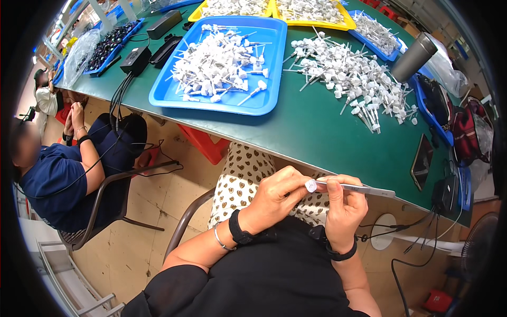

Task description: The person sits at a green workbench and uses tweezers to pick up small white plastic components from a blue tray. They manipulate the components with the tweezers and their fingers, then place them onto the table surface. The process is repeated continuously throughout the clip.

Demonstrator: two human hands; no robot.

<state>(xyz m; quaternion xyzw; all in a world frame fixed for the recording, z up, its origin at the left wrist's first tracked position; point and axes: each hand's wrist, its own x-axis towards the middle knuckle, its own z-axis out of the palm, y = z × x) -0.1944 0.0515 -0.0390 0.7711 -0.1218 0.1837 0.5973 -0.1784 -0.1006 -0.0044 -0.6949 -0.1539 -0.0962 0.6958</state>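
Just off the table's near edge, above my lap, my left hand (pixel 280 193) pinches a small white plastic piece (pixel 310 185) with a rounded head. Close beside it, my right hand (pixel 346 208) is closed around a flat, narrow silver-grey tool (pixel 369 189). The tool points from the right toward the white piece; its tip and exact kind are hard to make out. On the table, a blue tray (pixel 272 68) holds a heap of similar white pieces with thin stems. To its right, a loose pile of such pieces (pixel 351 74) lies directly on the green tabletop (pixel 317 142).
Yellow trays (pixel 343 21) and another blue tray (pixel 393 53) stand farther back. A grey metal tumbler (pixel 415 57), a phone (pixel 422 161) and cables sit at right. Black boxes (pixel 135 59) lie left of the tray. A seated person (pixel 58 174) is at left.
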